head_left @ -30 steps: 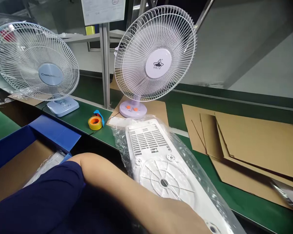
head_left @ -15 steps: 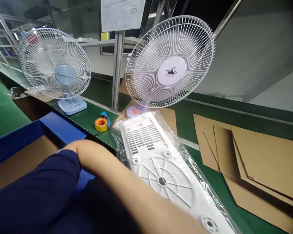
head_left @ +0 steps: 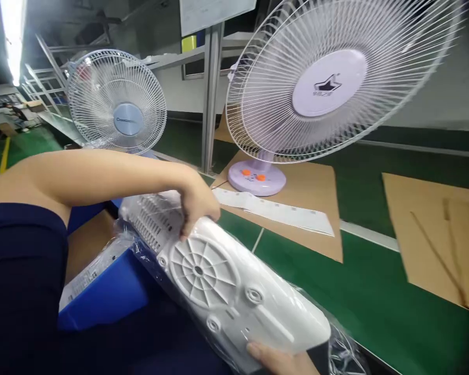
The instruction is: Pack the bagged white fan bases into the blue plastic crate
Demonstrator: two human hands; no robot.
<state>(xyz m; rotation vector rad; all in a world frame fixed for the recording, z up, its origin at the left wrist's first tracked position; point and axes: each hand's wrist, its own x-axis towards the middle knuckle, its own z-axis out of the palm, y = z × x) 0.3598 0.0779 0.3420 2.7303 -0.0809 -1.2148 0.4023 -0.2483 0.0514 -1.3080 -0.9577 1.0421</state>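
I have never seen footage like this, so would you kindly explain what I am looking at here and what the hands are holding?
There is no machine here: a person wears a camera on the head, looking forward and down at their own bare hands. The left hand, its arm reaching across from a dark blue sleeve, closes on the top of a white plastic housing wrapped in a clear bag. The right hand holds its lower end, at the bottom edge. Under the housing sits a blue-edged carton. On the green bench behind stand a purple-based fan on cardboard, with a white paper strip before it, a blue fan farther left, and flat cardboard sheets on the right.
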